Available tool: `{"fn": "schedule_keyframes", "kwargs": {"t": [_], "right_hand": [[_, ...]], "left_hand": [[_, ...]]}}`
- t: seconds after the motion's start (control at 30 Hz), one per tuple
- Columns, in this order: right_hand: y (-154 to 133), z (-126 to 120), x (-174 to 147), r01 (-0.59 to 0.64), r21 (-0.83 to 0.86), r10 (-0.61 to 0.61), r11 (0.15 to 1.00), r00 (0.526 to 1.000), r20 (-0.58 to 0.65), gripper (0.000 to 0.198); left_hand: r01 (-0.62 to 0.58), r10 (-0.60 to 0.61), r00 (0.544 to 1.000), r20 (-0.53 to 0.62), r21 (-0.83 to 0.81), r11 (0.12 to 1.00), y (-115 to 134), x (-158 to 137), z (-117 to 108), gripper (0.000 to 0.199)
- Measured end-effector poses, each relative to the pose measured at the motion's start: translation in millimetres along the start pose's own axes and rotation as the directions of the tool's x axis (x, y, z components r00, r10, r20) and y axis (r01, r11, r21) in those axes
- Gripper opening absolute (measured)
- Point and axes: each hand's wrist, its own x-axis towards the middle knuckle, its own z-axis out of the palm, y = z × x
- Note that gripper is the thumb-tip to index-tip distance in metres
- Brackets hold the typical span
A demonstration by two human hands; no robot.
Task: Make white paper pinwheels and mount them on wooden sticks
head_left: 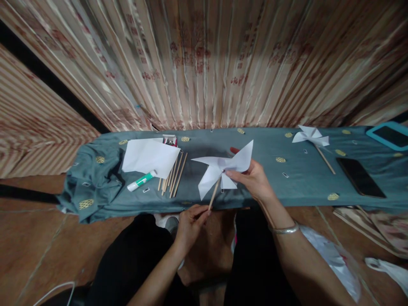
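A white paper pinwheel (212,174) on a thin wooden stick (214,196) is held up over the front half of the cloth-covered bench. My left hand (193,223) pinches the lower end of the stick at the bench's front edge. With thumb and fingers, my right hand (251,176) grips the pinwheel's paper near its centre; some of those fingers are hidden behind the blades. Left of the pinwheel lie several loose wooden sticks (174,176), side by side. Their upper ends are close to a stack of white paper (148,155).
A glue stick (142,180) lies below the paper, and a small open box (170,140) sits behind it. To the right are another pinwheel (312,136), a black phone (360,176) and a blue-framed device (389,135). A pleated curtain (204,63) hangs behind the bench.
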Motion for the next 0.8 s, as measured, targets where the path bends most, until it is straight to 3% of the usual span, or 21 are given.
{"fn": "schedule_keyframes", "kwargs": {"t": [0.17,0.3,0.5,0.63,0.8], "right_hand": [[-2.6,-10.2,-2.0,0.059,-0.028,-0.058,0.998,0.997,0.054,0.086],[-8.5,-32.6,-1.7,0.224,-0.008,-0.224,0.975,0.974,0.026,0.070],[-11.5,-55.3,-7.7,0.261,-0.048,-0.265,0.964,0.951,-0.156,0.048],[-5.3,-57.1,-9.7,0.238,-0.105,-0.253,0.966,0.952,-0.172,0.049],[5.6,-58.9,-5.1,0.250,-0.116,-0.269,0.961,0.940,-0.211,0.053]], "left_hand": [[-0.194,0.201,0.979,-0.026,0.172,0.966,-0.9,5.2,-15.1,0.018],[-0.343,0.398,0.915,-0.066,0.391,0.854,1.6,11.6,-40.8,0.020],[-0.353,0.498,0.862,-0.096,0.591,0.725,-2.6,10.1,-64.0,0.019],[-0.342,0.459,0.883,-0.098,0.536,0.772,-4.4,8.5,-59.5,0.018],[-0.141,0.167,0.980,-0.105,0.220,0.965,-6.0,7.9,-40.4,0.015]]}}
